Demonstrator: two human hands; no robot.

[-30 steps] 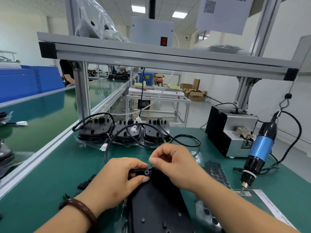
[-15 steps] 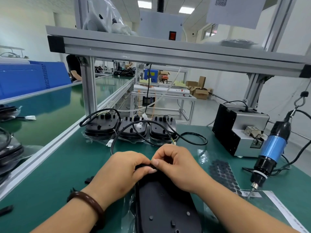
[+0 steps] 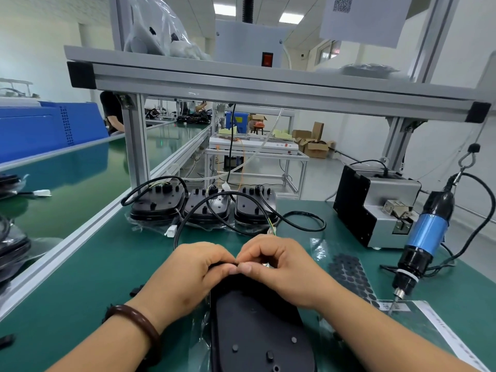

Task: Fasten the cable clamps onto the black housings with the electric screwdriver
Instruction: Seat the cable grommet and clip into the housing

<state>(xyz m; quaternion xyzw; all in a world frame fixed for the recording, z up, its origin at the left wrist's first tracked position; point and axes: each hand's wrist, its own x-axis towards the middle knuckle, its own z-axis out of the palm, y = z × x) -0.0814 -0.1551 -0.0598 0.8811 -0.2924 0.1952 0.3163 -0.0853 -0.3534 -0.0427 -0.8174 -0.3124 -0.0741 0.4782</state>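
Four on my green worktop [image 3: 88, 275]: three black housings [image 3: 206, 208] side by side at the back, trailing looped cables [image 3: 295, 221], and a fourth housing [image 3: 257, 328] just before me, long axis running away from me, studded face up. At the right, one grey screw feeder [image 3: 375, 205] and one blue electric screwdriver [image 3: 424, 242] hanging tip-down. My left hand [image 3: 185, 272] and right hand [image 3: 284, 267] curl over the fourth housing's far end, fingertips pinching a small black clamp [image 3: 218, 265], mostly hidden.

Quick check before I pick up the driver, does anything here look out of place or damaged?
Nothing looks damaged or spilled. The left hand and right hand pinch a cable clamp at the far end of the black housing; the electric screwdriver hangs at the right. Small black parts lie loose on the mat at left.
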